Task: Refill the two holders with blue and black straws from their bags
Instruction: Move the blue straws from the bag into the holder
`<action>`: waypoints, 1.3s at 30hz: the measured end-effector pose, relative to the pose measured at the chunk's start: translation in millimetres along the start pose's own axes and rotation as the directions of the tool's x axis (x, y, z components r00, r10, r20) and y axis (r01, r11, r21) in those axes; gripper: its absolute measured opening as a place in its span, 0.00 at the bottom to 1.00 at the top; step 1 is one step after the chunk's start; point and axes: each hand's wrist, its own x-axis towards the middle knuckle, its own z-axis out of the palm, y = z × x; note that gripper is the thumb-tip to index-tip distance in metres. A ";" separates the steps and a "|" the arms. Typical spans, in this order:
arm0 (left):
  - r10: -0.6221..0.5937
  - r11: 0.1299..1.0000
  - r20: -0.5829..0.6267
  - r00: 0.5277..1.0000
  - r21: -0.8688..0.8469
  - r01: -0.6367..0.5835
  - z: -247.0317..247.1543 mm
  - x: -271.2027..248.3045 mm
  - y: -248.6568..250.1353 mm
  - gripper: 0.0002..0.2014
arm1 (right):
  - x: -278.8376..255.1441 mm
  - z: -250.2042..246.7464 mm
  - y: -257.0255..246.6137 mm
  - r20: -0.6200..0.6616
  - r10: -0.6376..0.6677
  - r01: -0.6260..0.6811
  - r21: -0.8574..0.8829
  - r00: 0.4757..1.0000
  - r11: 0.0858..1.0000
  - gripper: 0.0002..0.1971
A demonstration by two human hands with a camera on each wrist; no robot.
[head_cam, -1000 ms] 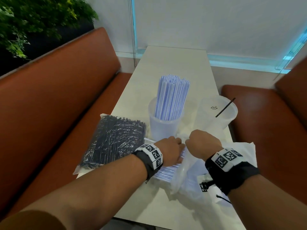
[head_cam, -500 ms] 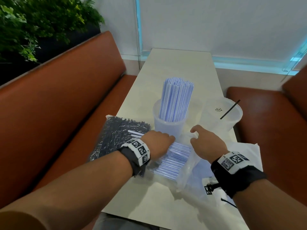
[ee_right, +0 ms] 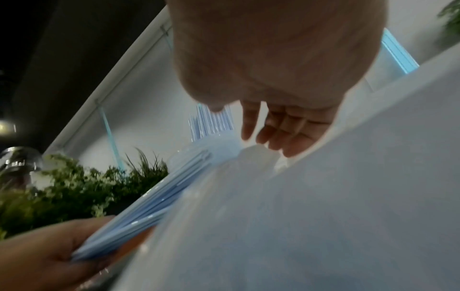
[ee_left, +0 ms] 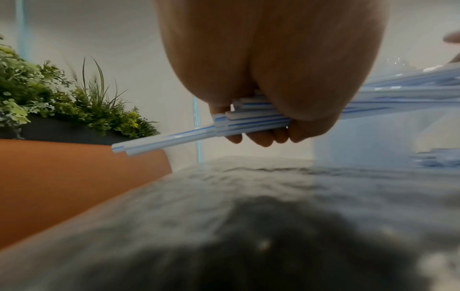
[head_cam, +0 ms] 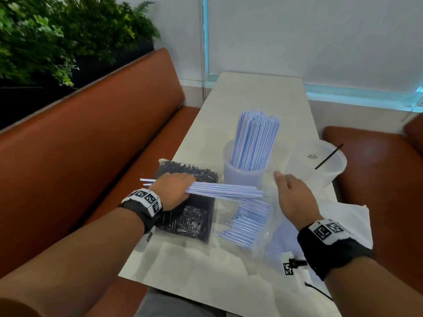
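Gripping a bundle of blue straws [head_cam: 225, 193] crosswise just in front of the blue holder [head_cam: 246, 177], the left hand [head_cam: 174, 191] is mid-refill; the right hand [head_cam: 291, 195] hovers beside it, fingers loose and empty. Next, I judge: upend the bundle into that holder. The black bag [head_cam: 190, 216] lies untouched to the holder's left.

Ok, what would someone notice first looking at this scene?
Probably the left hand gripping a bundle of blue straws level above the bag of black straws. Behind it, one holder brims with blue straws, while the other holder, right, has one black straw.
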 end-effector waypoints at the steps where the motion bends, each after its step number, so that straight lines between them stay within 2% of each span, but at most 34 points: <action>1: 0.012 1.000 -0.031 0.999 -0.022 -0.012 -0.7 0.2 3.2 0.10 | -2.6 -0.5 -7.3 -0.054 -0.003 0.012 0.167 0.999 0.986 0.27; 3: 0.055 0.995 -0.091 0.994 -0.082 -0.063 -4.0 4.3 17.6 0.10 | -7.5 3.3 -20.9 -0.035 0.041 -0.022 0.427 0.999 0.904 0.26; 5: 0.096 0.987 -0.132 0.987 -0.118 -0.112 -8.3 12.3 37.1 0.10 | -9.3 7.0 -27.4 0.036 0.064 -0.074 0.492 0.997 0.868 0.22; 6: 0.105 0.986 -0.135 0.985 -0.117 -0.121 -10.5 16.4 45.3 0.10 | -8.3 6.9 -28.1 0.027 0.067 -0.072 0.500 0.997 0.863 0.21; 10: 0.084 0.993 -0.159 0.984 -0.070 -0.096 -18.1 26.4 58.0 0.10 | -0.9 -8.9 -21.7 -0.180 0.113 -0.002 0.524 0.977 0.852 0.16; 12: 0.071 0.995 -0.179 0.981 -0.061 -0.083 -21.2 28.3 57.9 0.11 | 1.5 -15.8 -15.9 -0.180 0.160 -0.051 0.494 0.971 0.868 0.18; 14: 0.068 0.996 -0.171 0.983 -0.039 -0.076 -22.3 29.0 57.0 0.11 | 1.5 -19.3 -7.0 -0.108 0.205 -0.142 0.422 0.973 0.896 0.25; 16: 0.063 0.997 -0.148 0.987 -0.028 -0.068 -20.9 27.9 55.1 0.11 | 1.4 -21.8 8.8 -0.108 0.277 -0.264 0.118 0.955 0.957 0.33; 17: 0.058 0.998 -0.136 0.989 -0.028 -0.062 -19.1 26.4 54.0 0.11 | 0.5 -22.2 16.1 -0.129 0.326 -0.327 0.011 0.937 0.945 0.35; 18: 0.052 0.998 -0.130 0.990 -0.028 -0.056 -17.0 25.2 52.8 0.12 | 0.1 -20.1 21.5 -0.115 0.359 -0.360 0.012 0.926 0.933 0.35; 21: 0.053 0.998 -0.136 0.989 -0.026 -0.057 -10.7 22.7 51.1 0.12 | -5.8 -7.8 29.3 -0.013 0.341 -0.330 0.221 0.940 0.918 0.31; 25: 0.068 0.997 -0.120 0.990 -0.031 -0.072 -5.1 21.4 52.3 0.12 | -13.8 8.0 19.1 0.036 0.376 -0.360 0.390 0.926 0.848 0.27; 28: 0.049 0.996 -0.110 0.993 -0.069 -0.056 -3.2 20.1 49.8 0.12 | -16.1 19.2 1.0 0.142 0.436 -0.439 0.538 0.889 0.719 0.24; 32: 0.013 0.995 -0.114 0.993 -0.096 -0.024 -4.6 16.8 42.1 0.10 | -7.6 14.4 -16.0 0.153 0.357 -0.362 0.670 0.922 0.648 0.24; 35: 0.057 0.991 -0.173 0.983 -0.107 -0.076 -8.7 17.3 50.6 0.10 | -6.5 8.2 -25.7 0.176 0.312 -0.340 0.712 0.934 0.615 0.16; 37: 0.088 0.991 -0.188 0.978 -0.082 -0.105 -14.8 21.1 59.5 0.11 | -4.5 3.9 -26.6 0.062 0.284 -0.247 0.685 0.957 0.686 0.11; 39: 0.095 0.992 -0.194 0.976 -0.068 -0.110 -22.6 25.3 65.0 0.12 | -3.6 -4.7 -26.3 -0.098 0.290 -0.157 0.658 0.952 0.737 0.10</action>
